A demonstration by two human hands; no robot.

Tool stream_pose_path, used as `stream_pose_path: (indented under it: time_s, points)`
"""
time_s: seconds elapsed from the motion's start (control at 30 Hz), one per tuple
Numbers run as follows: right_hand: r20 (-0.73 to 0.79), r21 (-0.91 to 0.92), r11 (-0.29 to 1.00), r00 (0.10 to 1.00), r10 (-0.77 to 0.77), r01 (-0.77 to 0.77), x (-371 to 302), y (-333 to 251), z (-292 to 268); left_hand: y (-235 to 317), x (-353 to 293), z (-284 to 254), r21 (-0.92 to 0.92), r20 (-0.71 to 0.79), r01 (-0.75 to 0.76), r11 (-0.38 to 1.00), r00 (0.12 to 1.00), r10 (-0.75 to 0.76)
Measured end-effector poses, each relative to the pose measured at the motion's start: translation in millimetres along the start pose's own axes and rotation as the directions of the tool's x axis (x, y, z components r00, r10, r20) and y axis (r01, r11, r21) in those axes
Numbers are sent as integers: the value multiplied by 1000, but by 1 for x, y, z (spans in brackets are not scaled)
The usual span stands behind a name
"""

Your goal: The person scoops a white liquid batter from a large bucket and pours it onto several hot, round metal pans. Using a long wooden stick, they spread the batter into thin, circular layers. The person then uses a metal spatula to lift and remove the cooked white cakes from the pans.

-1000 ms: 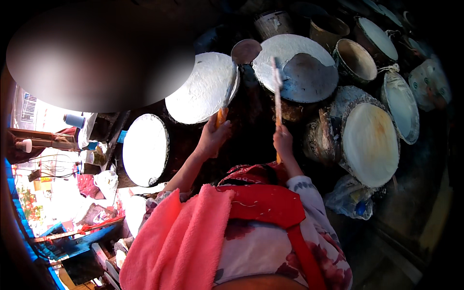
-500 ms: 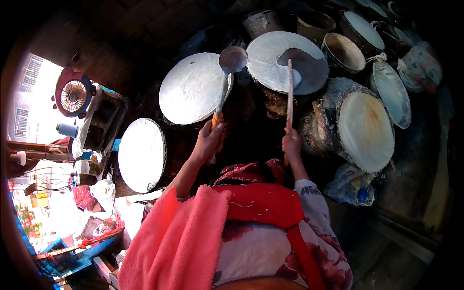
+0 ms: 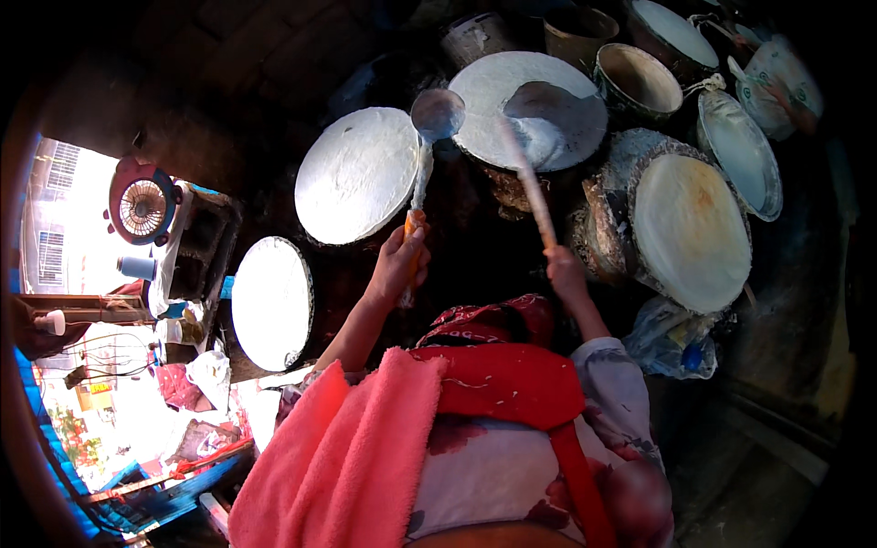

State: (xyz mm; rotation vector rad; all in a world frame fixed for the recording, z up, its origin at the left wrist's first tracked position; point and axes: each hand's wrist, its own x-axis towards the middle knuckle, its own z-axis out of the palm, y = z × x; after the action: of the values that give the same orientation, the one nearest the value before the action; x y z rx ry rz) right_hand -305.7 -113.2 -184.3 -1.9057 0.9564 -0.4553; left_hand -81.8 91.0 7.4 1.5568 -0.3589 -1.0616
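Your left hand (image 3: 400, 260) is wrapped around the orange handle (image 3: 416, 219) of a ladle (image 3: 438, 111), bowl at twelve o'clock. Your right hand (image 3: 567, 272) clasps a pale stick (image 3: 532, 192), its blurred tip over the grey patch (image 3: 577, 114) on a round white top (image 3: 489, 87) at one o'clock. Another white disc (image 3: 356, 175) sits at eleven, a stained one (image 3: 692, 233) at three.

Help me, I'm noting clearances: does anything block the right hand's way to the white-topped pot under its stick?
Nothing visible does; only the stick spans the gap between right hand and white-topped pot. The ladle is off to the left.
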Motion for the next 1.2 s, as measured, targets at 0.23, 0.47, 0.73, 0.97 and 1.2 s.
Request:
stream_pose_path:
  time_s: [0.23, 0.47, 0.73, 0.97, 1.2]
  points:
    - [41, -188, 938, 957, -288, 291, -1, 3, -27, -3, 7, 16, 51, -21, -1, 999, 1000, 2]
    - [-140, -140, 990, 990, -3, -17, 41, 23, -76, 1, 21, 34, 96, -24, 21, 995, 1000, -18]
    - [-86, -305, 952, 996, -23, -5, 89, 24, -115, 1, 30, 47, 94, -42, 62, 994, 997, -58]
    - [57, -483, 869, 994, -96, 111, 80, 13, -112, 1, 14, 49, 83, -140, 57, 995, 989, -45]
    - [-147, -611, 792, 983, -114, 0, 207, 18, -143, -17, -3, 58, 11, -233, 79, 997, 970, -75]
